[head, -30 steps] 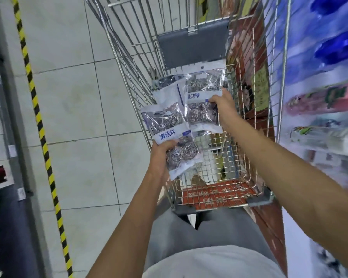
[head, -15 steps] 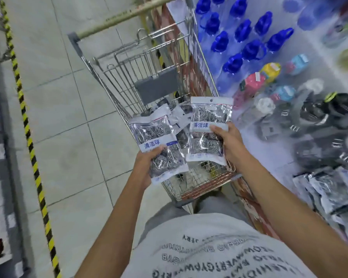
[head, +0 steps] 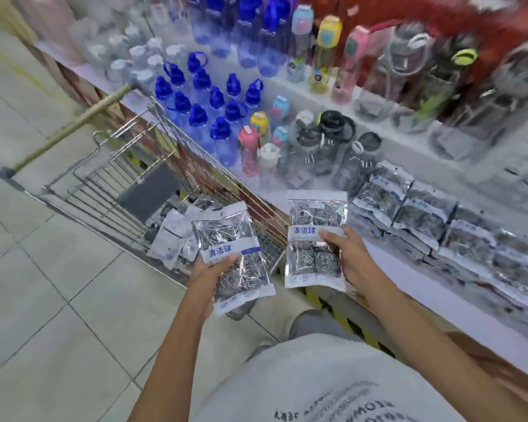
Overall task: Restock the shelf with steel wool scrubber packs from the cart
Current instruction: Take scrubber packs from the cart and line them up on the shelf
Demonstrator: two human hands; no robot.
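Where shelf [head: 409, 269] blurs, each hand's fingers hide behind its pack.

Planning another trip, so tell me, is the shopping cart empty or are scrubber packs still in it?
Not empty: several scrubber packs lie in the cart basket, besides the one in each hand.

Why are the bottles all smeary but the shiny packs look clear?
In the head view, the bottles at the top right are motion-blurred; the packs in both hands stay sharp, with glare on their foil.
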